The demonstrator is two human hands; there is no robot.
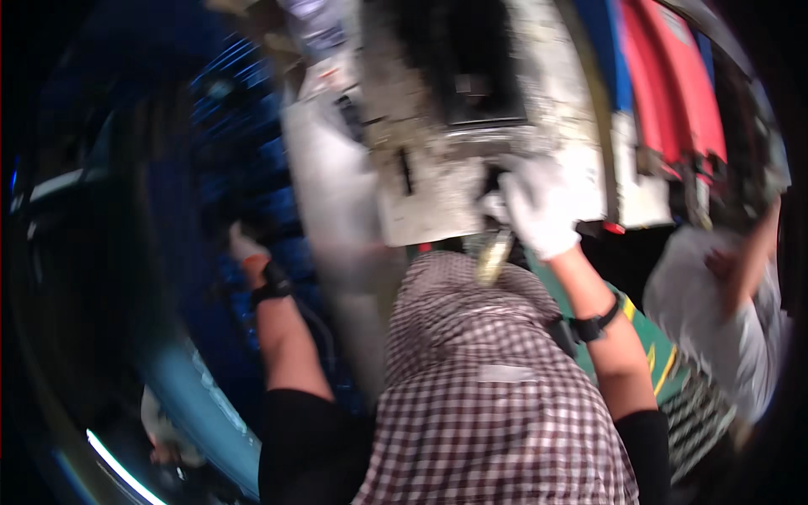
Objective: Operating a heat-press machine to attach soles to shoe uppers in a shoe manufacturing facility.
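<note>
My right hand (pixel 539 206), in a white glove, is at the near right part of a worn, pale worktop (pixel 433 206). Its fingers are closed around a small dark and metallic object (pixel 493 204), smeared by motion. Just below that, a yellowish, handle-like piece (pixel 494 257) sticks out past the worktop's near edge; whether the two are one thing is unclear. My left hand (pixel 246 244), also in a pale glove, reaches out to the left over dark blue crate-like shapes (pixel 273 168). Blur and shade hide its fingers and anything in them.
A black block-like fixture (pixel 484 114) stands on the worktop, with a dark slot-shaped mark (pixel 406 172) left of it. A pale, smooth surface (pixel 337 202) runs along the left. Red cloth or sheeting (pixel 673 84) hangs at far right. Another person (pixel 715 311) is close on my right.
</note>
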